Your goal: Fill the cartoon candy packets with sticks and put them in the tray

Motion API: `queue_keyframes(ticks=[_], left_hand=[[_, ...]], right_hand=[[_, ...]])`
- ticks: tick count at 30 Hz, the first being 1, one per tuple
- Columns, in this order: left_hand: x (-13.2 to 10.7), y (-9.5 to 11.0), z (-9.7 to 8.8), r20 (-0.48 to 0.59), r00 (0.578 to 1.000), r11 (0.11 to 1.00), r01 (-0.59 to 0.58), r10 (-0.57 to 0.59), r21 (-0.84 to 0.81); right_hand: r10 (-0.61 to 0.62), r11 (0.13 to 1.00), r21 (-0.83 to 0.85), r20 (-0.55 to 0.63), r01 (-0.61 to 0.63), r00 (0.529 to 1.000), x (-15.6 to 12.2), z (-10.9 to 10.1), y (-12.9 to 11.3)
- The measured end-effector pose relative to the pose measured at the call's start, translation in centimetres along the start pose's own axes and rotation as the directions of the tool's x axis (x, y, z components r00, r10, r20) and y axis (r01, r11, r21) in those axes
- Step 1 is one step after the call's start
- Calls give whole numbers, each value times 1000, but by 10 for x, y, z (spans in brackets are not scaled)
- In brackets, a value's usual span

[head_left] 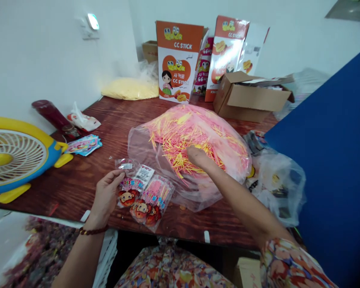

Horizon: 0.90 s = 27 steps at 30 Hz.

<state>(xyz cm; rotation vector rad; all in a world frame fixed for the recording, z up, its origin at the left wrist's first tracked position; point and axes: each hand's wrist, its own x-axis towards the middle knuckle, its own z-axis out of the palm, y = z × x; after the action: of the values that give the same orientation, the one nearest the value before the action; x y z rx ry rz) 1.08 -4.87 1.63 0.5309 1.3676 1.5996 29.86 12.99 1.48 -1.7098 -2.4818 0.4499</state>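
Note:
My left hand (108, 192) pinches the edge of a clear printed plastic packet (127, 197) with a red-haired cartoon face on it. Right beside that packet, on the table, lie filled packets (150, 204) that show pink and yellow sticks and the same cartoon. A big, thin, clear plastic bag (138, 140) spreads open at the middle of the table. Heaped inside it are many thin pink and yellow sticks (177, 154). My right hand (197, 155) reaches into this heap; its fingers are hidden, so what they hold does not show.
On the left stand a yellow and blue fan (49, 144), a dark red bottle (49, 114), tissues (84, 121) and printed sachets (87, 145). Orange-white boxes (180, 60) and an open carton (255, 100) line the back. A blue panel (333, 140) borders the right, near a crumpled plastic bag (280, 188).

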Motion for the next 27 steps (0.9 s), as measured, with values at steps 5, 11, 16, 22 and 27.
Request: queue_keyframes(ticks=[5,11,16,22,27], left_hand=[[-1,-4,1,17,1000,1000,4,-4,5],[-5,0,12,47,999,1000,-12,11,16],[-7,0,17,59,998,1000,-17,16,16],[-10,-3,23,82,997,999,-15,10,53],[-15,-9,34,155,988,987,-50,25,155]], right_hand=[[75,975,211,-46,-63,996,-17,-8,20],[112,332,935,-166,121,980,-85,37,-6],[135,380,920,-158,96,978,-119,85,-22],[116,539,841,-129,46,985,-126,104,-20],[188,311,950,-74,12,979,-116,88,-25]])
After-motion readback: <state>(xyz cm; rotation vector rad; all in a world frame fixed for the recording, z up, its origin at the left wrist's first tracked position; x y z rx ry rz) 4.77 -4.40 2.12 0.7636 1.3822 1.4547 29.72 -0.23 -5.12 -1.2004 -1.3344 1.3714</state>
